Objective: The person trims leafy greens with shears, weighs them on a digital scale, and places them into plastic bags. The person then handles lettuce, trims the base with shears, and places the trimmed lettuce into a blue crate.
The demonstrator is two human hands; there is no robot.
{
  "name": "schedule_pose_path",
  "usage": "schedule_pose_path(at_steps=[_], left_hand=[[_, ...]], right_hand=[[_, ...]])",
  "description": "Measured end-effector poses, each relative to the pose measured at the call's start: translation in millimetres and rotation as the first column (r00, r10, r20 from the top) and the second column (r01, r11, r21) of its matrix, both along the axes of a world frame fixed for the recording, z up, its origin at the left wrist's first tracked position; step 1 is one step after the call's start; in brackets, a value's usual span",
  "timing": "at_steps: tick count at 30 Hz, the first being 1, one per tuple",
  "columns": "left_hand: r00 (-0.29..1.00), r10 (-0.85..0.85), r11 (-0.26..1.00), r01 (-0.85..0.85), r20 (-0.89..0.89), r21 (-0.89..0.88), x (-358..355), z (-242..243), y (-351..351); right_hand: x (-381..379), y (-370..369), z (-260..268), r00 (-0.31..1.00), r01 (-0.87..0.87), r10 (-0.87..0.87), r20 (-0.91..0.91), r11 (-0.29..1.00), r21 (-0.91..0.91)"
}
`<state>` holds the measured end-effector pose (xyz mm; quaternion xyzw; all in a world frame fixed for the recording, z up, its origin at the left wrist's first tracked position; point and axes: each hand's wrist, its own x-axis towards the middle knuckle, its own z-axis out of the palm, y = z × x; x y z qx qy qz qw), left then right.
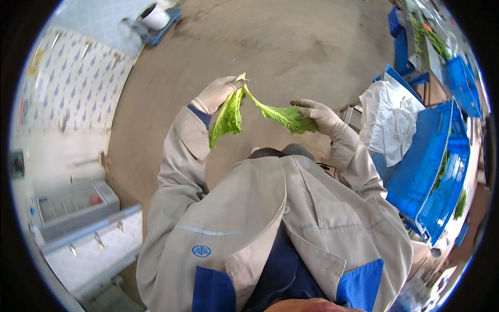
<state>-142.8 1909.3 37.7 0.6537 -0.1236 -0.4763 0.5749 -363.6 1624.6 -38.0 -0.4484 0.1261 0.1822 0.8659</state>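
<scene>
My left hand (219,93), in a pale work glove, pinches the stem end of a leafy green vegetable, possibly a Chinese cabbage leaf. One crinkled leaf (230,115) hangs down beside that hand. From the same pinch a second leaf (278,114) stretches out to the right. Its broad tip lies at my right hand (320,116), which is gloved too, with darkened fingertips. The fingers hold the edge of this leaf; part of the grip is hidden. Both hands are in the air in front of my jacket, above the floor.
Blue plastic crates (419,163) stand at right, a white sheet (388,117) draped over one. Beyond them, green vegetables (432,37) lie on a work surface. A white bucket (155,17) rests on a blue trolley (165,29). A glass-topped chest freezer (74,206) is at left.
</scene>
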Motion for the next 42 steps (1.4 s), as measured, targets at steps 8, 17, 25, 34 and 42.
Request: schedule_pose_path(at_steps=[8,17,25,34,42], left_hand=[[0.938,-0.345,0.930,0.338,0.027,0.146,121.4,-0.1,-207.5],[0.806,-0.560,0.827,0.557,0.192,0.075,205.1,-18.5,-428.2],[0.497,-0.836,0.536,0.831,0.235,0.148,290.9,-21.6,-655.7],[0.368,-0.902,0.381,0.925,0.227,0.015,335.2,-21.1,-939.9],[0.208,-0.868,0.319,0.930,0.451,0.185,332.6,-22.8,-1167.6]], right_hand=[[79.4,-118.0,-13.8,0.897,0.422,-0.358,0.260,0.512,-0.748],[238.1,-262.3,7.1,0.869,0.491,-0.359,0.341,0.709,-0.506],[294.6,-452.5,6.5,0.807,0.518,-0.377,0.455,0.079,-0.852],[336.2,-670.9,21.3,0.688,0.416,-0.532,0.493,-0.267,-0.869],[352.1,-846.3,24.8,0.572,0.254,-0.687,0.448,-0.371,-0.893]])
